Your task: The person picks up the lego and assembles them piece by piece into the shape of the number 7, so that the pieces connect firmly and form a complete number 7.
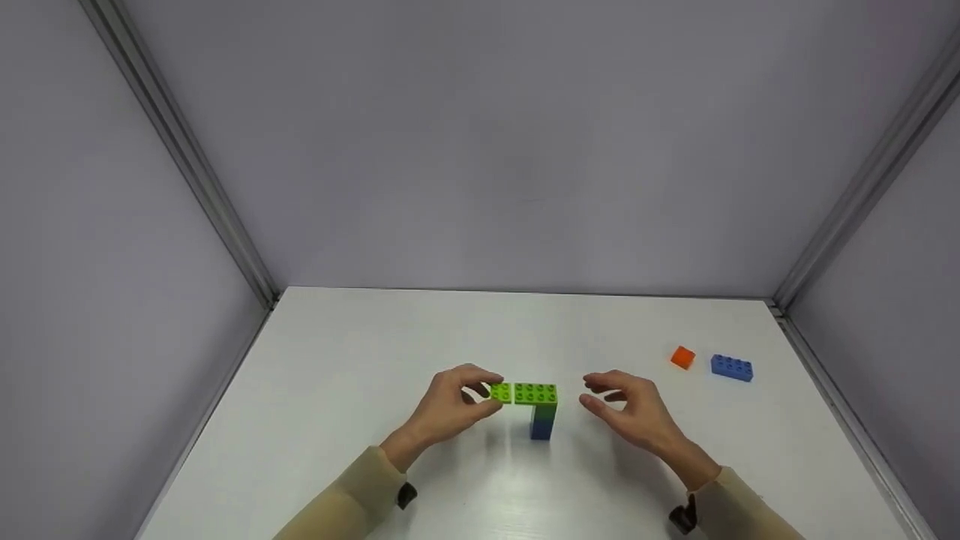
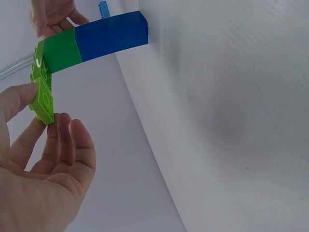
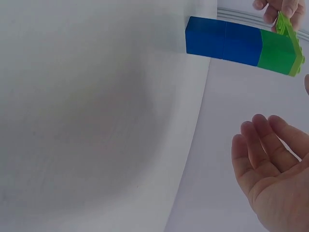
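Here the left hand point(image 1: 450, 409) pinches the overhanging end of a lime-green flat brick point(image 1: 525, 393) between thumb and fingers point(image 2: 62, 140). That brick lies level on top of a short tower point(image 1: 543, 421), dark green above and blue below, which stands upright near the middle of the white surface point(image 1: 360, 352). The flat brick's long axis runs left to right across the head view, with its right end seated on the tower and its left end reaching out over bare surface toward the left hand.

The right hand point(image 1: 634, 412) hovers just to the right of the tower, apart from it, with fingers point(image 3: 263, 145) loosely spread and grasping nothing. Its palm faces the stack. So the left hand is the one on the brick, and the right is close by but not in contact.

Well off to the right lie an orange brick point(image 1: 682, 357) and a blue brick point(image 1: 732, 367), side by side and not touching, near the surface's right edge. Grey walls close in the back and both sides. Open room lies around the tower, widest to the left and behind; the near edge falls outside the head view.
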`<state>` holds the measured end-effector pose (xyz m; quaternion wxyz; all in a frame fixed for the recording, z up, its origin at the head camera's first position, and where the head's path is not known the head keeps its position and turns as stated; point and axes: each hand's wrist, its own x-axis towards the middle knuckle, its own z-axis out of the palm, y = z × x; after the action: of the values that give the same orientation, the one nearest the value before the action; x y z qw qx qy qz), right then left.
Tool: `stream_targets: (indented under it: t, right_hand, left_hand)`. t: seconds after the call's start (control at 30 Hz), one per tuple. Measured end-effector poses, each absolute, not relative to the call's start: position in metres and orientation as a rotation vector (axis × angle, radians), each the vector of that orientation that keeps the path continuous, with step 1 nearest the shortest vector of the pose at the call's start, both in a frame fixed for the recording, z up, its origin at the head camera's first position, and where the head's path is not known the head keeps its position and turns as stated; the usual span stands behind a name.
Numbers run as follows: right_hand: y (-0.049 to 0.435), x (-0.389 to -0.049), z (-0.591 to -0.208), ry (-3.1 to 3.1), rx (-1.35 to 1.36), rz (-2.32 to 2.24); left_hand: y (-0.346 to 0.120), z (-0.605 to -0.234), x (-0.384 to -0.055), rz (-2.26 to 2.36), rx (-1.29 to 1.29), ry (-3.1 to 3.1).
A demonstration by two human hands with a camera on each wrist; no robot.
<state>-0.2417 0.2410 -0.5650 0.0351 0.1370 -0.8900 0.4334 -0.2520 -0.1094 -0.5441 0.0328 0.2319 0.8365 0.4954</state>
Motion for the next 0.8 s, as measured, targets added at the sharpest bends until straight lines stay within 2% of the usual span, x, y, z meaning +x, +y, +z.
stream_targets:
  t: [0.8]
  right_hand:
    - [0.363,-0.260,-0.585,-2.743,0.011,1.107]
  left_hand:
    - [-0.103,-0.538,-0.253,1.453,0.700,2.614]
